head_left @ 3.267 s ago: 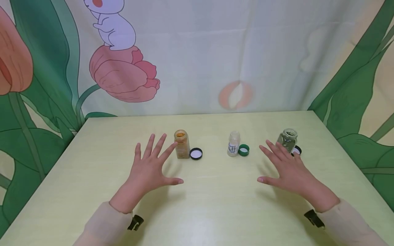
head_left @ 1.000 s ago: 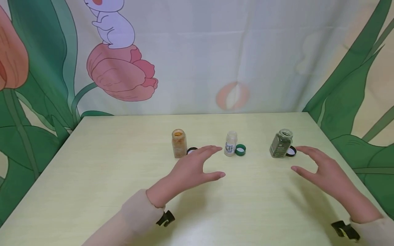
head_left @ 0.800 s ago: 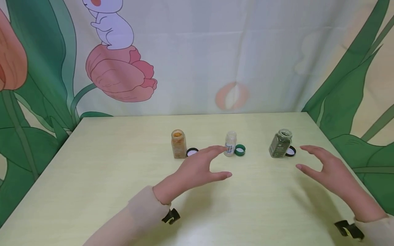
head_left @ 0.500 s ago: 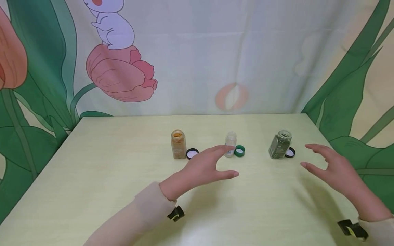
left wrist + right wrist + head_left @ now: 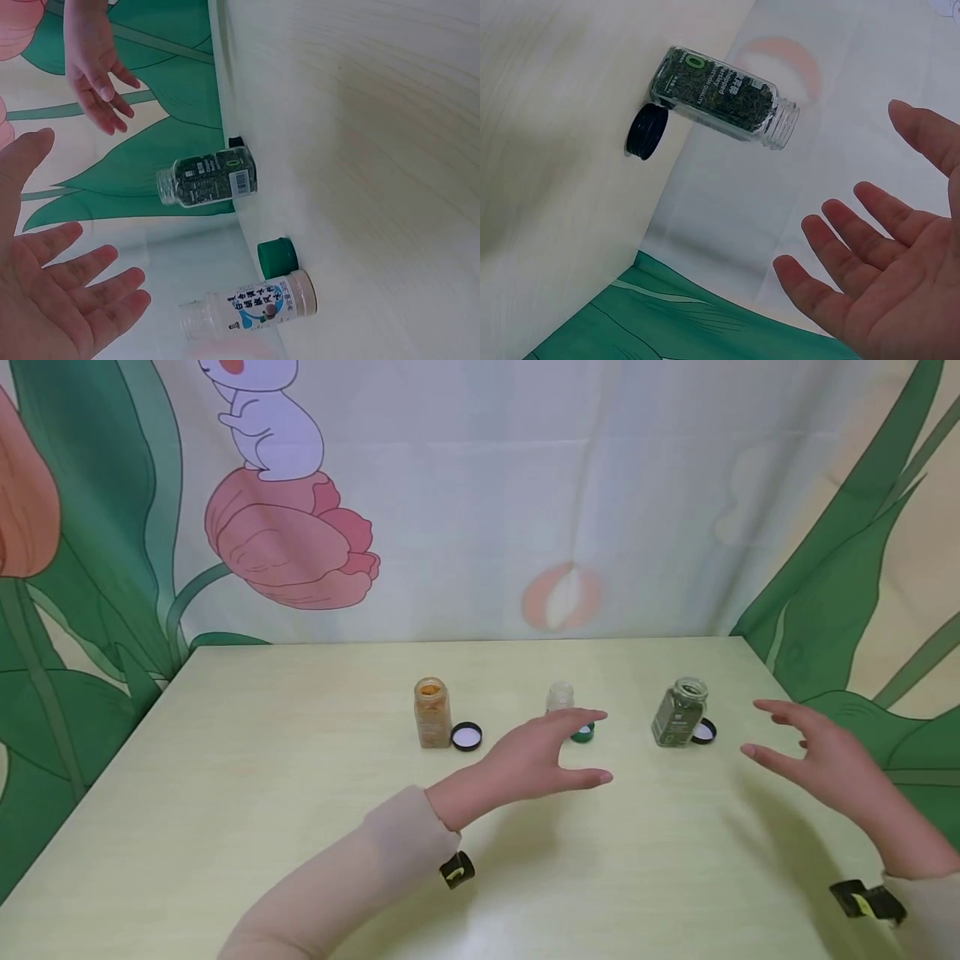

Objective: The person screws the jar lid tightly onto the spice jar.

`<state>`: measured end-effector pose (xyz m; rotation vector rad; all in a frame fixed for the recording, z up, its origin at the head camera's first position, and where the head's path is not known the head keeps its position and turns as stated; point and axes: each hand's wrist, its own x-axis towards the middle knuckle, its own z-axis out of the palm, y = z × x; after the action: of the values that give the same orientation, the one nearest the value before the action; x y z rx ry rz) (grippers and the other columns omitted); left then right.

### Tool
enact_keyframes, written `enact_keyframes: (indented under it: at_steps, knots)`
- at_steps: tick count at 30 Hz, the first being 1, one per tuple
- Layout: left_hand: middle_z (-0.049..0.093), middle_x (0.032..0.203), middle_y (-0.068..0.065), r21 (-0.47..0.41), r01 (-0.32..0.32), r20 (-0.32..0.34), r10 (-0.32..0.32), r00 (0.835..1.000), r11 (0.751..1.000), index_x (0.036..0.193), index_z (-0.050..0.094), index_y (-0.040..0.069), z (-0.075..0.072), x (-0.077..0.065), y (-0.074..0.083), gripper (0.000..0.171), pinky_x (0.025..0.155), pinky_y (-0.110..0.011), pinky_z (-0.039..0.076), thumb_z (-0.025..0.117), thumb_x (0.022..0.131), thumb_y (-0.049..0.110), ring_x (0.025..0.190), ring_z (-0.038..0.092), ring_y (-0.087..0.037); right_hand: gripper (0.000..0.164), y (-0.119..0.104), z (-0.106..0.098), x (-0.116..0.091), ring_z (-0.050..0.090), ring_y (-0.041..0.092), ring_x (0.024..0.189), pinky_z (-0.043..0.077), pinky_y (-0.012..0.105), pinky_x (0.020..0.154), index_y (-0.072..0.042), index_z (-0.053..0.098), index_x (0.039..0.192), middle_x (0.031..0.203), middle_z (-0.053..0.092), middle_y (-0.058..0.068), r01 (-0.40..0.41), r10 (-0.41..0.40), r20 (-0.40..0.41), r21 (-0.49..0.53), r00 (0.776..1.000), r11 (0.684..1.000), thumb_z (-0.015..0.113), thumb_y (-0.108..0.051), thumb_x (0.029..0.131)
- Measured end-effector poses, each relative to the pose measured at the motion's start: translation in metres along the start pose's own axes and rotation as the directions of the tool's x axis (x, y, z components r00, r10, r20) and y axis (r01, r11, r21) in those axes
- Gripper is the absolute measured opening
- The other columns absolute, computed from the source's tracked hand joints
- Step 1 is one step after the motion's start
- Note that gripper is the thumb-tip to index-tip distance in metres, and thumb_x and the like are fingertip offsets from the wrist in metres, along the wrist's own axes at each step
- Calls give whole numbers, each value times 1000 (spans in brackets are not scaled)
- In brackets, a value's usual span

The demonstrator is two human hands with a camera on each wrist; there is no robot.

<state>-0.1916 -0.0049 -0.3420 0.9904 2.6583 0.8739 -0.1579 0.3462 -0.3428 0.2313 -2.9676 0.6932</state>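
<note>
My left hand (image 5: 528, 758) hovers over the table with thumb and fingers spread apart, holding nothing. In the head view it overlaps a small clear bottle (image 5: 559, 695) and part of its green cap (image 5: 583, 735). The left wrist view shows that bottle's printed label (image 5: 259, 306) beside the cap. My right hand (image 5: 825, 758), also holding nothing, is raised to the right of a glass jar of chopped parsley (image 5: 716, 94). This jar stands uncapped, its black lid (image 5: 646, 131) lying next to its base.
An uncapped jar of orange-brown spice (image 5: 432, 714) stands left of the others, with a black lid (image 5: 467, 737) lying beside it. They are on a pale wooden table (image 5: 225, 793). A printed curtain (image 5: 450, 527) hangs behind its far edge.
My left hand has moved right, from near the orange-brown jar to in front of the small bottle. My right hand has shifted right, away from the parsley jar. The jars and caps stay put.
</note>
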Motion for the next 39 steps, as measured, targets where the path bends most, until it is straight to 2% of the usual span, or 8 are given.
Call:
enact_keyframes:
  at_steps: [9,17,21,28,36,39]
  knots:
    - [42,164,2,-42,-31,39,33,999,999,160,36,22,6,19,4,76,125,-35,38,72,96,42,153,41,-16,72,9,-2,9,42,55,135,43,70,102,6,33,155,150,40,39,-56,51,85,58,995,997,62,-35,103]
    - [43,164,2,-67,-67,34,70,997,995,159,38,19,15,34,12,73,126,-27,34,70,97,40,153,40,-14,71,17,2,13,43,61,134,47,69,95,3,32,156,151,40,39,-109,102,78,83,992,991,58,-37,105]
    - [42,164,2,-65,-72,23,73,997,995,159,37,20,18,42,15,73,125,-26,35,69,97,40,153,40,-14,70,21,7,17,39,58,137,45,68,95,4,32,156,153,39,38,-126,120,63,98,991,987,56,-38,105]
    - [41,165,1,-119,-51,43,57,997,992,160,35,20,25,56,19,74,125,-28,36,68,98,42,153,40,-16,73,23,15,23,38,59,138,43,70,99,3,30,157,152,41,39,-152,144,71,115,987,982,57,-40,105]
    - [38,167,0,-152,-37,6,38,999,988,161,32,19,31,76,21,76,125,-31,37,68,98,41,154,38,-19,78,27,21,31,36,57,142,40,72,104,4,24,159,160,31,36,-159,141,114,174,983,972,60,-37,104]
    - [40,166,-3,-179,-21,-3,20,1000,984,162,32,18,36,83,20,77,122,-32,41,68,98,40,152,42,-20,78,29,24,35,36,57,143,41,71,105,5,24,159,161,29,36,-164,141,131,184,981,969,61,-35,104]
